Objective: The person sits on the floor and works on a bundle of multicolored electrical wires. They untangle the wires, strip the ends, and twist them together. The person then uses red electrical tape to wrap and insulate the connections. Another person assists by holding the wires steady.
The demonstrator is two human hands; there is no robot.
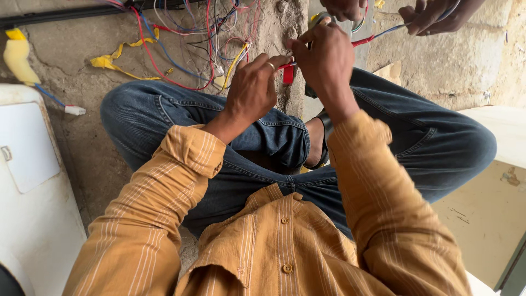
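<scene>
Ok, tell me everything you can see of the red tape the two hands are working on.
The red tape is a short, glossy strip, plastic by its look, hanging down from a red wire just above the knees. Its upper end is pinched between the left hand and the right hand, whose fingertips meet on it; the lower end hangs free as a small flap. The wire runs on up to the right toward another person's hand. How far the tape is wrapped is hidden.
</scene>
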